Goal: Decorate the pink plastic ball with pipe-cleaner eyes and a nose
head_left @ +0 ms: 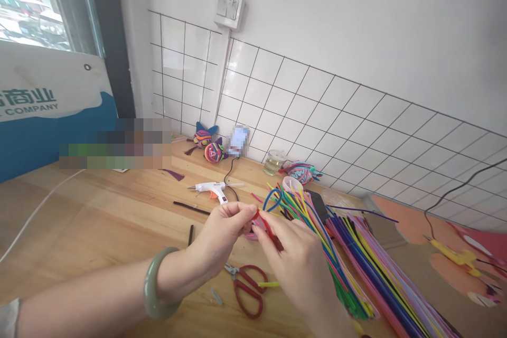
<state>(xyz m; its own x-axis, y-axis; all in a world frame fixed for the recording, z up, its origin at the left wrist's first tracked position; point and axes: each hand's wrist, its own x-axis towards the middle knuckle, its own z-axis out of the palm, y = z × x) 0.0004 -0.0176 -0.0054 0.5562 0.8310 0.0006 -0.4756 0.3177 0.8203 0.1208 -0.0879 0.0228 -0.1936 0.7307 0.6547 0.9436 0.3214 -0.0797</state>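
Head view: your left hand (224, 229) reaches in from eight o'clock, its grip closed to a tight pinch, thumb and forefinger meeting at the near tip of a red strip (268, 226). Your right hand (297, 253) comes from five o'clock with its grip a little wider, thumb and forefinger parted only by what they hold: the same strip. The two sets of fingertips nearly touch, close to the middle of the view.

The strip is narrow and bright red, running from the pinch toward four o'clock under your right forefinger; its far end is hidden. Just below the pinch a pink rounded piece (251, 236) shows between your hands; whether it is joined to the strip you cannot tell from here.

On the bench (119, 222) around your grip, red-handled scissors (236, 277) lie at six o'clock, beside a short yellow piece (269, 284). A white glue gun (209, 188) lies at eleven o'clock, and a blue loop (273, 193) stands just past your fingertips at one. A bundle of coloured fuzzy sticks (317, 227) spreads from one to four o'clock, partly behind your right hand.
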